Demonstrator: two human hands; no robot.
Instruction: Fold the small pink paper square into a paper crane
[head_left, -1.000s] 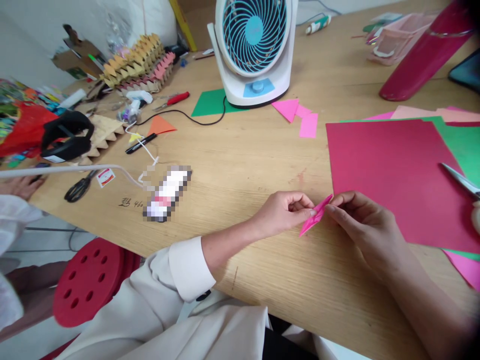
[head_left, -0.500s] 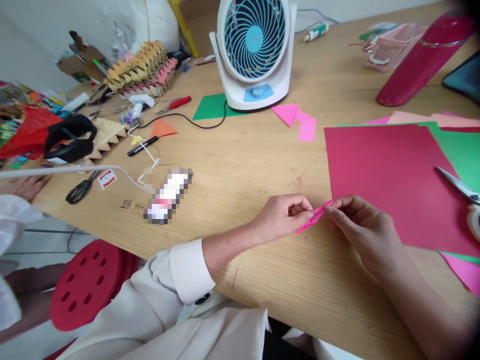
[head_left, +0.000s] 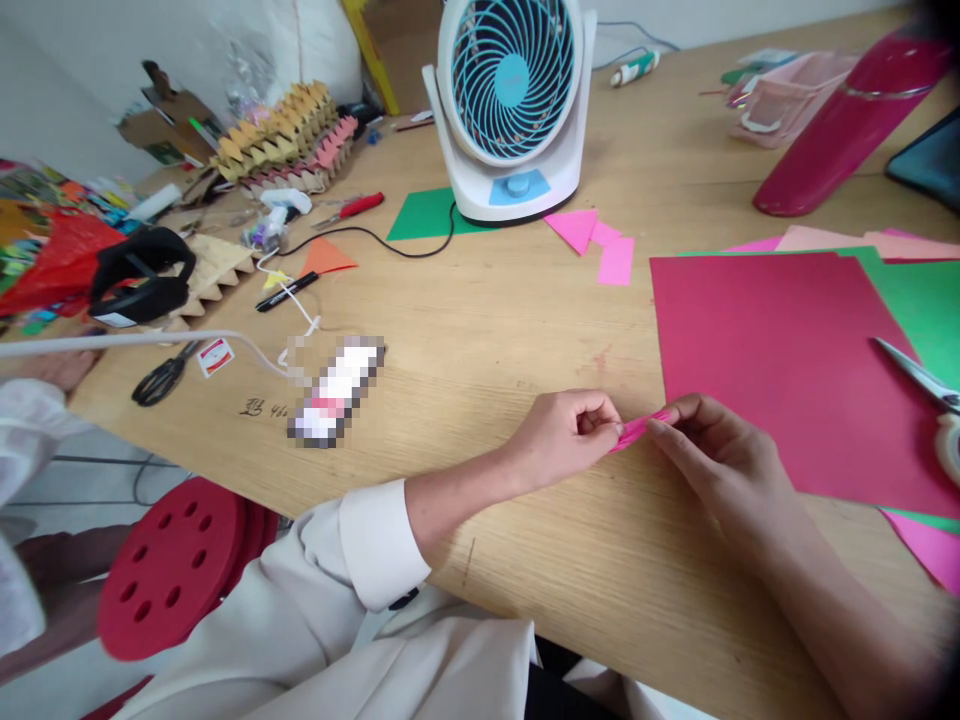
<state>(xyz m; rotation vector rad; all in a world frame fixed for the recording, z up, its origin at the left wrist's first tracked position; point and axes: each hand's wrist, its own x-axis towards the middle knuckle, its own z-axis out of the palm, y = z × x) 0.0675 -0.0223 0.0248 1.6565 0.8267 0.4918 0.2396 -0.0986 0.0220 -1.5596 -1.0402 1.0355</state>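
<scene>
A small folded piece of pink paper (head_left: 634, 431) is stretched between my two hands, just above the table near its front edge. My left hand (head_left: 574, 432) pinches its left end between thumb and curled fingers. The opposite end is gripped by my right hand (head_left: 720, 450), thumb against forefinger. Part of the paper is hidden by my fingertips. Right behind my right hand lies a large dark red paper sheet (head_left: 772, 360), with scissors (head_left: 919, 375) resting on its right side.
A white and blue fan (head_left: 517, 190) stands at the back, with pink paper scraps (head_left: 616, 260) before it. Left are a phone (head_left: 337, 390), black scissors (head_left: 165, 375) and a marker (head_left: 287, 292). A red bottle (head_left: 840, 130) stands back right. Someone's hand (head_left: 64, 370) rests at the left edge.
The pink paper has turned flatter and shows less between my fingers. Both hands keep nearly the same place and their pinch. The other person's hand at the left has shifted slightly.
</scene>
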